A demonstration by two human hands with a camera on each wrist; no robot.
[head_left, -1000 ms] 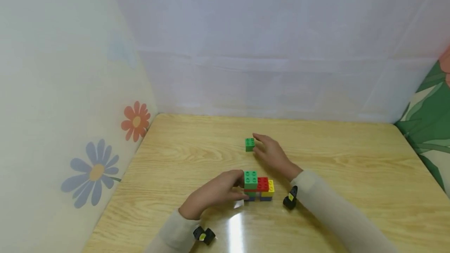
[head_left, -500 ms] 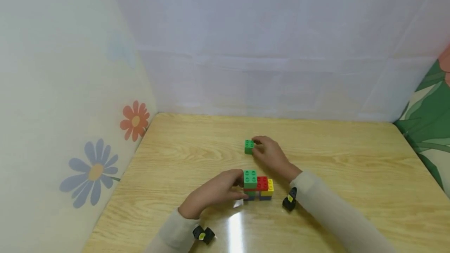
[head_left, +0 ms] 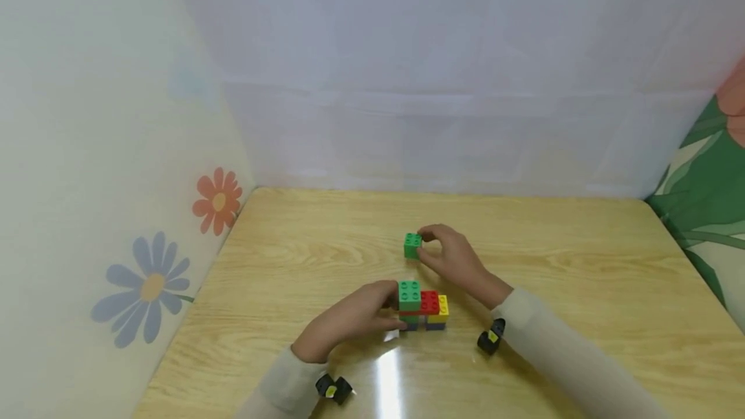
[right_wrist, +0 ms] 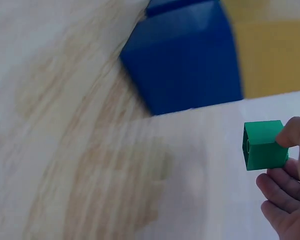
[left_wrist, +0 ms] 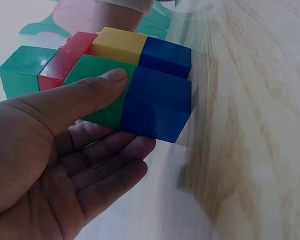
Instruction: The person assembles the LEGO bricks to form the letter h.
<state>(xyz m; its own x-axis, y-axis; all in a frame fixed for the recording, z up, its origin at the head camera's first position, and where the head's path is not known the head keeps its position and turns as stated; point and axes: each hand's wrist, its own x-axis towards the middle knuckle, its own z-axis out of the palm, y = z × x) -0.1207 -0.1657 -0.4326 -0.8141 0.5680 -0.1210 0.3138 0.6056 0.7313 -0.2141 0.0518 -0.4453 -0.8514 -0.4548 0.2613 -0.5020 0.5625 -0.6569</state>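
Note:
Near the middle of the table, my left hand (head_left: pixel 357 315) holds a small structure of toy building bricks by its left side. The structure has a green brick (head_left: pixel 409 296) on top, a red brick (head_left: pixel 429 302) beneath it, and two legs. One leg is green over blue; the other stacks a yellow brick (left_wrist: pixel 119 45) on a blue brick (left_wrist: pixel 166 56). My left thumb presses the lower green brick (left_wrist: pixel 107 107) in the left wrist view. Farther back, my right hand (head_left: pixel 456 260) pinches a loose green brick (head_left: pixel 412 246), whose hollow underside (right_wrist: pixel 246 146) shows in the right wrist view.
A wooden table (head_left: pixel 314 231) lies under both hands, with a white cloth backdrop (head_left: pixel 431 96) along its far edge. At the left stands a wall panel (head_left: pixel 75 212) with painted flowers; a leaf-patterned panel (head_left: pixel 718 180) is at the right.
My right fingers have closed on the loose green brick, which has shifted slightly toward me. My left hand keeps its hold on the brick structure. The head view has shifted a little.

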